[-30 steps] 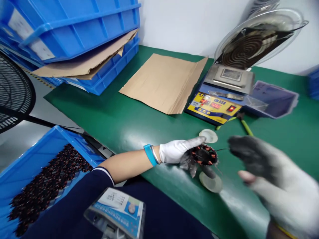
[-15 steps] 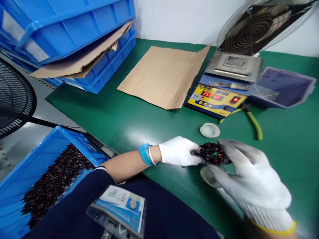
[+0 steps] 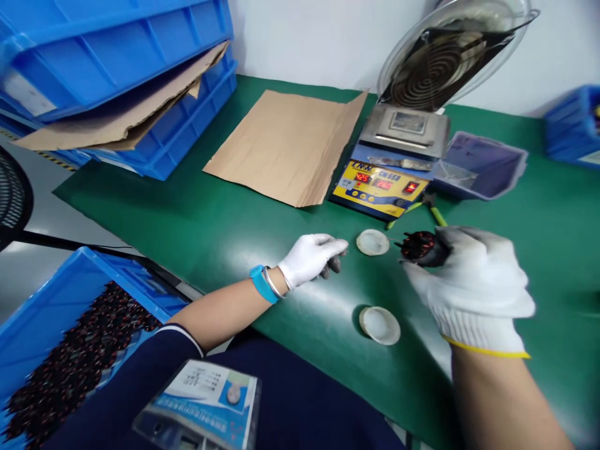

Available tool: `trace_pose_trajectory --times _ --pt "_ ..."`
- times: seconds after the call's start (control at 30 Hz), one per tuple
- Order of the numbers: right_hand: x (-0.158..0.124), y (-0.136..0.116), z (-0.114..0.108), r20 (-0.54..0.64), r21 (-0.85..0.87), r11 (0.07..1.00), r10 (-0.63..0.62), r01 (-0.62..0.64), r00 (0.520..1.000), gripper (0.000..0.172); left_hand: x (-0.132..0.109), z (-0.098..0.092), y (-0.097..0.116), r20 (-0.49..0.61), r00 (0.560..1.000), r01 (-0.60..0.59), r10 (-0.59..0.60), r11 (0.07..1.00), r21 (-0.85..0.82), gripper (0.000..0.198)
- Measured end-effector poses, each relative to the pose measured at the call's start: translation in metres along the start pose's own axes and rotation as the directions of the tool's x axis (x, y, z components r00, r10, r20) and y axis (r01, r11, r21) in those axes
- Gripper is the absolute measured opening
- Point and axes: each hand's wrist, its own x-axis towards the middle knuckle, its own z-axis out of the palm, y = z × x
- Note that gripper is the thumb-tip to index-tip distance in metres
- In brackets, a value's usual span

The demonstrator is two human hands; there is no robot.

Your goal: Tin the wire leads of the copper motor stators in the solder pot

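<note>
My right hand point(image 3: 469, 281), in a white glove with dark fingertips, grips a round wound coil part point(image 3: 419, 245) with copper windings, held just above the green table point(image 3: 187, 219). My left hand point(image 3: 312, 257), also gloved, rests on the table with fingers loosely curled and nothing in it. It lies just left of a small white round cap point(image 3: 372, 242). A second white cap point(image 3: 379, 325) lies nearer me, between my two arms.
A heating unit with a yellow display panel point(image 3: 379, 187) and a metal plate stands behind, green-handled pliers point(image 3: 435, 212) beside it. Flat cardboard point(image 3: 285, 144) lies at the back. Blue crates point(image 3: 117, 81) are stacked at left. A blue bin of coil parts point(image 3: 60, 362) sits at lower left.
The coil part passed from my left hand to my right, which has carried it right and away. My left hand has let go and drawn back to the left.
</note>
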Motion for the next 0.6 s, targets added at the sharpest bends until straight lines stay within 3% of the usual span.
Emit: trace_pose_trajectory --times 0.13,0.27,0.37,0.5,0.6 --pt "0.012 -0.009 0.002 0.331 -0.098 0.991 0.116 -0.088 0.936 0.051 0.000 0.006 -0.005 0.008 1.000 0.022 -0.022 1.000 0.023 0.021" --pt "0.017 -0.016 0.003 0.454 -0.165 0.985 0.114 -0.042 0.884 0.052 0.001 0.006 -0.004 0.004 1.000 0.020 -0.020 1.000 0.015 0.020" --pt "0.019 -0.017 0.003 0.469 -0.163 0.985 0.130 -0.059 0.874 0.052 0.001 0.005 -0.004 0.005 1.000 0.021 -0.022 1.000 0.002 0.019" --pt "0.018 -0.012 -0.005 0.379 -0.164 0.961 0.268 -0.221 0.886 0.058 -0.001 0.006 -0.003 0.004 1.000 0.019 -0.019 1.000 -0.004 0.020" --pt "0.020 -0.009 -0.012 0.288 -0.226 0.965 0.196 -0.132 0.938 0.056 -0.003 0.008 -0.003 0.016 1.000 0.012 -0.012 1.000 0.004 0.021"
